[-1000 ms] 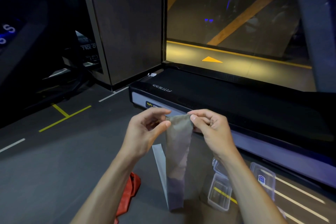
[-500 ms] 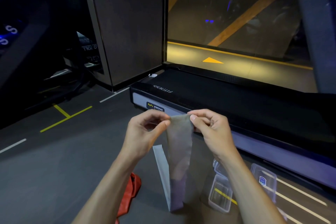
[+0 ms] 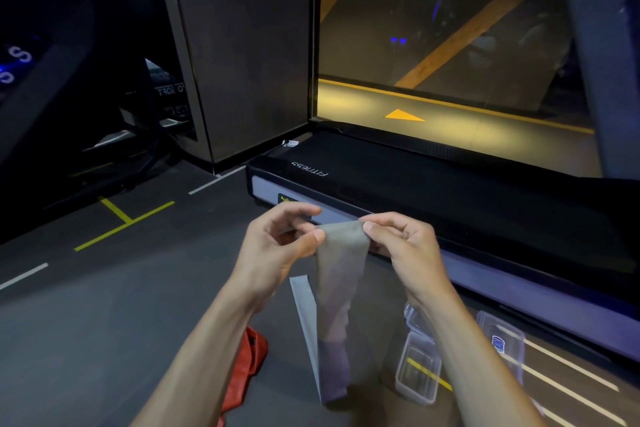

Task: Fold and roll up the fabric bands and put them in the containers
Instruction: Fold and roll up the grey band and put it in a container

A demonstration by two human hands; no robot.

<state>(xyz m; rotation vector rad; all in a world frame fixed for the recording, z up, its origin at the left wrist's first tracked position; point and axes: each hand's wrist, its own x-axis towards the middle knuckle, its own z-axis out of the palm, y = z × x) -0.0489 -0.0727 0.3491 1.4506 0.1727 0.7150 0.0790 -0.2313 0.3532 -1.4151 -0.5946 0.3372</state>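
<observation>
A grey fabric band (image 3: 337,288) hangs straight down in front of me, doubled over, its lower end near the floor. My left hand (image 3: 277,246) pinches the band's top left corner between thumb and fingers. My right hand (image 3: 401,246) pinches the top right corner. A red band (image 3: 244,367) lies crumpled on the floor under my left forearm. A clear plastic container (image 3: 417,374) stands open on the floor at the lower right, partly behind my right forearm. Beside it to the right lies a clear lid (image 3: 500,343) with a blue label.
A black treadmill deck (image 3: 433,191) runs across the view just beyond my hands, its silver side rail close to the containers. The dark floor (image 3: 104,305) carries yellow and white lines. Other gym machines stand in the dark at the left. A glass wall lies beyond.
The hands and the grey band stay almost as they were. My left fingers have spread a little at the top corner.
</observation>
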